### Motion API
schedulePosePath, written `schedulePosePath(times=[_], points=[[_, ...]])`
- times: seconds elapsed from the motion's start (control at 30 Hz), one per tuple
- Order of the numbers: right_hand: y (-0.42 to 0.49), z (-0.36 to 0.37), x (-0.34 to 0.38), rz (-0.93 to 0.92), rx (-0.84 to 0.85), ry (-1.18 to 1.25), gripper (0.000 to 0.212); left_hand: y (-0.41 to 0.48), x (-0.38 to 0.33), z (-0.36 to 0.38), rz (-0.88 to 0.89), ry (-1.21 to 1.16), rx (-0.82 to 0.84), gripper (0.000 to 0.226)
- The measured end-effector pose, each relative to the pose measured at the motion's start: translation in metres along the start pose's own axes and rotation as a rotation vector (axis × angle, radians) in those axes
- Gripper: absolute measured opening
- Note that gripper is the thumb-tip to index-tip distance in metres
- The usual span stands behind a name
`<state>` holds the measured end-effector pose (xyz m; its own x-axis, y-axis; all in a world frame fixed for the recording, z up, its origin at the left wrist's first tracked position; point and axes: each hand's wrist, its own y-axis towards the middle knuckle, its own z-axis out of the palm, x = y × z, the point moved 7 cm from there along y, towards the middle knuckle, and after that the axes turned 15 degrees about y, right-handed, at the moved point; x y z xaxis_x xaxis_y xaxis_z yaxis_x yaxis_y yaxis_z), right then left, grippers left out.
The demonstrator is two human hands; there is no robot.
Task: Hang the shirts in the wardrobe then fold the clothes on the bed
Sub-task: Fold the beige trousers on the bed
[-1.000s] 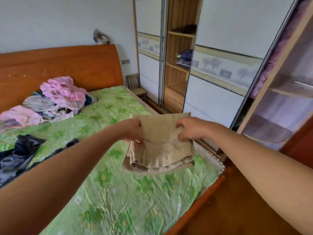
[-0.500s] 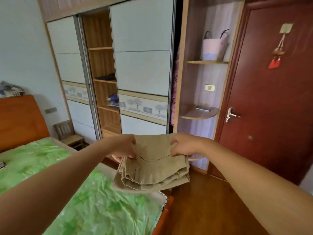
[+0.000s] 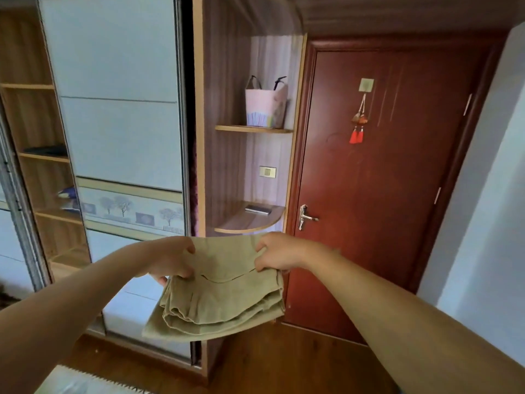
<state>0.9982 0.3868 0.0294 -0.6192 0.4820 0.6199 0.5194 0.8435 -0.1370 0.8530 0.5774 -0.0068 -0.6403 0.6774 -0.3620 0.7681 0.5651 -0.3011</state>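
A folded beige garment (image 3: 221, 297) hangs in the air in front of me, several layers thick. My left hand (image 3: 170, 260) grips its upper left edge and my right hand (image 3: 279, 253) grips its upper right edge. Behind it stands the wardrobe (image 3: 119, 132) with white sliding doors; an open section of wooden shelves (image 3: 42, 157) shows at the far left. A thin dark gap between the sliding door and the side panel shows some dark red fabric (image 3: 194, 194).
Open corner shelves (image 3: 252, 223) beside the wardrobe hold a pink bag (image 3: 265, 106) and a small flat dark object. A dark red door (image 3: 377, 180) with a metal handle is to the right. Wooden floor lies below; a bed corner (image 3: 74, 379) shows at bottom left.
My view has swung right, away from the bed, toward the wardrobe's end and the door. Both hands keep the same hold on the folded garment.
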Motion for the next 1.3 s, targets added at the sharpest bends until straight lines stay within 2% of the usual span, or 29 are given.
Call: schedulePosePath(times=[0.17,0.43,0.57,0.63,0.77,0.93,1.1,1.3], points=[[0.084,-0.004,-0.002,0.004,0.017,0.022,0.033,0.063,0.016,-0.025,-0.017,0.006,-0.013,0.057],[0.241,0.038,0.040,-0.081,0.074,0.021,0.056,0.152,0.107,-0.077,-0.100,0.071,-0.054,0.055],[0.308,0.066,0.069,-0.156,0.119,-0.002,0.056,0.180,0.156,-0.104,-0.165,0.139,-0.085,0.061],[0.338,0.081,0.084,-0.186,0.153,0.013,0.057,0.189,0.181,-0.113,-0.212,0.158,-0.095,0.062],[0.393,0.111,0.112,-0.237,0.241,0.028,0.058,0.202,0.230,-0.122,-0.331,0.027,-0.076,0.061],[0.452,0.144,0.142,-0.354,0.380,-0.051,0.054,0.216,0.275,-0.133,-0.479,-0.041,-0.131,0.058],[0.504,0.163,0.162,-0.473,0.468,-0.078,0.050,0.227,0.301,-0.136,-0.634,-0.096,-0.188,0.060],[0.545,0.186,0.183,-0.578,0.591,-0.110,0.062,0.230,0.320,-0.132,-0.769,-0.094,-0.239,0.068]])
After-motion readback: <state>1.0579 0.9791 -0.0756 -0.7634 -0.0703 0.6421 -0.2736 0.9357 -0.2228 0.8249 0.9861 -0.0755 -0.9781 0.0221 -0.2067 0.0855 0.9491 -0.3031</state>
